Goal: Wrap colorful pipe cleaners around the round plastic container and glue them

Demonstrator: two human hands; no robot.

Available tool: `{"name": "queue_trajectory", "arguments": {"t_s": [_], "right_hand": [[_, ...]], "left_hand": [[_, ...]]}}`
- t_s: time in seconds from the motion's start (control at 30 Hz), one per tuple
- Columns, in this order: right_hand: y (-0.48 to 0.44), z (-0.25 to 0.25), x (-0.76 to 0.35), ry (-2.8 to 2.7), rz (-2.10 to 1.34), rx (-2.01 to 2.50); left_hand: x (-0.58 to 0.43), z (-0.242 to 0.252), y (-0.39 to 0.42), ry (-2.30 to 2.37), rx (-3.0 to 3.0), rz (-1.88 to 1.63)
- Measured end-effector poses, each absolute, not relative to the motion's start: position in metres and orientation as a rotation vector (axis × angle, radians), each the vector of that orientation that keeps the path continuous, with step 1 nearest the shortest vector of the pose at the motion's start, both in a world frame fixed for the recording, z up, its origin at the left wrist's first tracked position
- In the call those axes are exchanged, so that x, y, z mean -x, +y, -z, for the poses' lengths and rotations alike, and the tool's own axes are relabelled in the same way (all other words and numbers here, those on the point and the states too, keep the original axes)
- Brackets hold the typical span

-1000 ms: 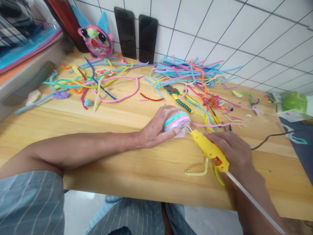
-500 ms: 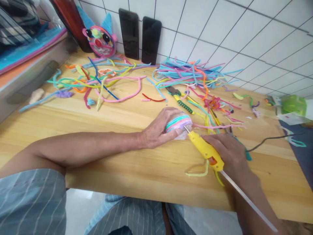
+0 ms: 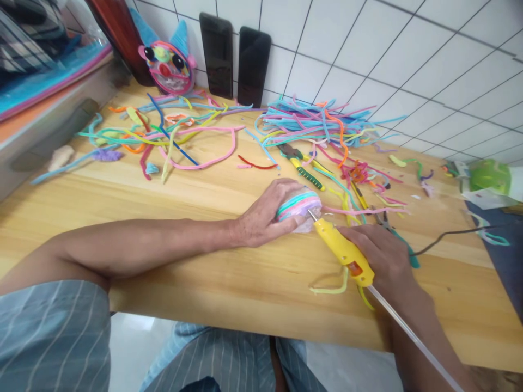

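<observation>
My left hand (image 3: pixel 272 216) is closed around a small rounded piece wrapped in pipe cleaners (image 3: pixel 300 202), with teal, pink and lilac bands over a clear base. My right hand (image 3: pixel 382 253) grips a yellow hot glue gun (image 3: pixel 340 245), and a long clear glue stick (image 3: pixel 412 332) sticks out of its rear. The metal nozzle touches or nearly touches the lilac band beside my left thumb. A pink pipe cleaner (image 3: pixel 363 210) runs rightward from the wrapped piece. Part of that piece is hidden behind my left fingers.
Loose pipe cleaners (image 3: pixel 196 136) and a large bundle (image 3: pixel 302 122) lie along the back. Green-yellow pliers (image 3: pixel 308 175) rest beyond my hands; teal-handled pliers (image 3: pixel 404 245) are by my right hand. Two phones (image 3: pixel 216 57) and a decorated face figure (image 3: pixel 169 68) stand against the tiled wall.
Almost nothing differs. Both hands, the wrapped piece and the glue gun stay in nearly the same place, with the nozzle still at the lilac band.
</observation>
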State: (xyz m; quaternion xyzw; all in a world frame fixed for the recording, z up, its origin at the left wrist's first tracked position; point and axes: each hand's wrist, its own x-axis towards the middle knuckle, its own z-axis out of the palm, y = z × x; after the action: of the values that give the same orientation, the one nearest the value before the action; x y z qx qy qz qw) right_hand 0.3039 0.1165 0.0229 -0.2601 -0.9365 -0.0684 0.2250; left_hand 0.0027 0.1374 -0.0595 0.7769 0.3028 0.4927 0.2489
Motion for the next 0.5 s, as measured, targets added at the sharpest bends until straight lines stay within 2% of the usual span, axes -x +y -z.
{"name": "queue_trajectory", "arguments": {"t_s": [0.5], "right_hand": [[0.1178,-0.0191,-0.3064,-2.548,0.139,0.738]], "left_hand": [[-0.0024,0.0595,0.1388,0.818,-2.111,-1.345]]}}
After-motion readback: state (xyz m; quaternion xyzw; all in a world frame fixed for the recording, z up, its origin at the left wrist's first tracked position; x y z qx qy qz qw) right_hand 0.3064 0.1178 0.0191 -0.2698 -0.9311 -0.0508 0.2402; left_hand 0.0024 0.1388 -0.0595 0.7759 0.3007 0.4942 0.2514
